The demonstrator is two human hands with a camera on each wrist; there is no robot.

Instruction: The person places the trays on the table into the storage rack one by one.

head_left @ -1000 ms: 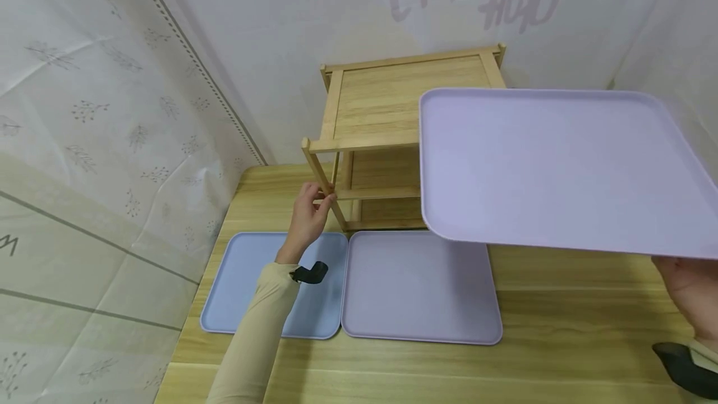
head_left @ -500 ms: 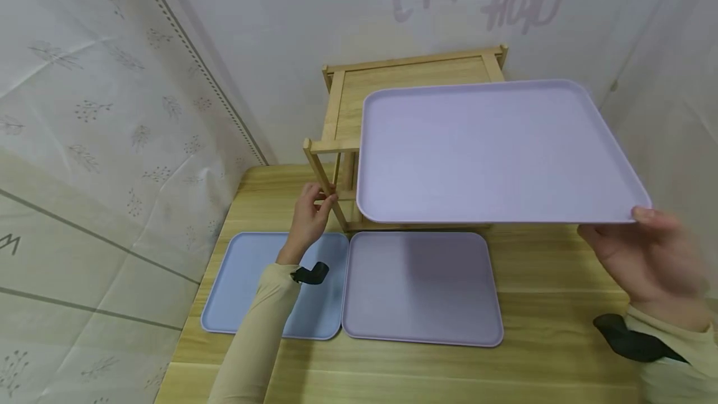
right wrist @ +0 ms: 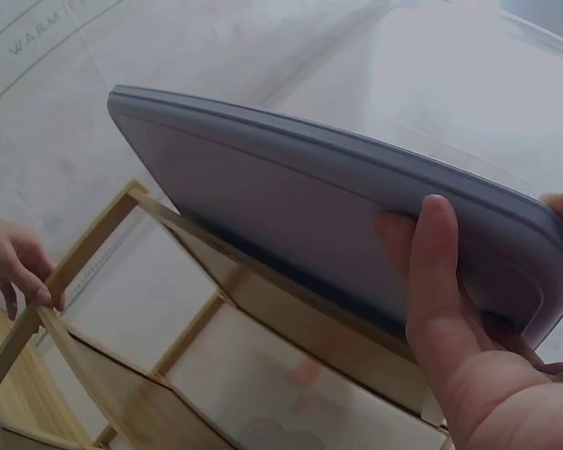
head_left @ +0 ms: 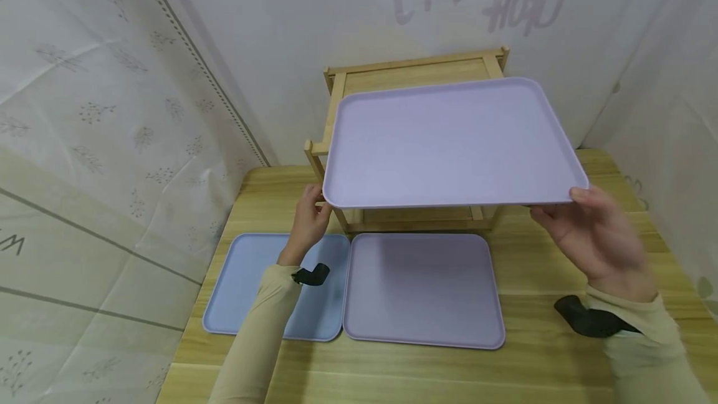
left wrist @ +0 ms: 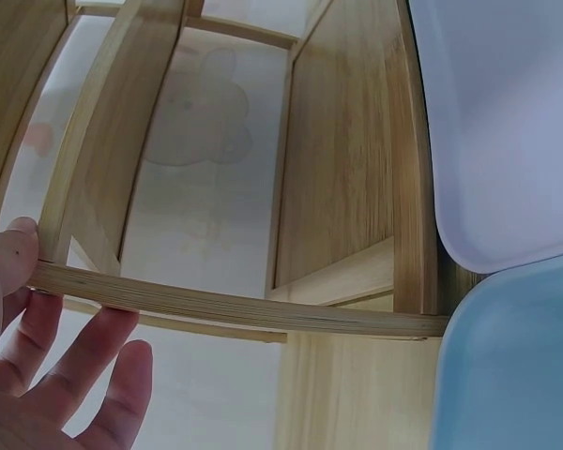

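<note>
A lavender tray (head_left: 449, 142) is held in the air over the front of a three-level wooden shelf (head_left: 415, 75), hiding much of it. My right hand (head_left: 603, 242) grips the tray's near right corner, thumb on the rim. In the right wrist view, fingers (right wrist: 433, 267) lie against the tray's underside (right wrist: 281, 202). My left hand (head_left: 307, 223) holds the shelf's left front post. The left wrist view has the thumb on one side of this post (left wrist: 225, 300) and fingers on the other.
On the wooden table (head_left: 550, 341), a second lavender tray (head_left: 421, 292) lies flat before the shelf. A blue tray (head_left: 247, 285) lies at its left, partly under my left forearm. Patterned cloth (head_left: 101, 142) hangs at the left and white cloth (head_left: 269, 36) behind.
My right hand has brought the held lavender tray leftward from the right side to in front of the shelf. My left hand has stayed on the post.
</note>
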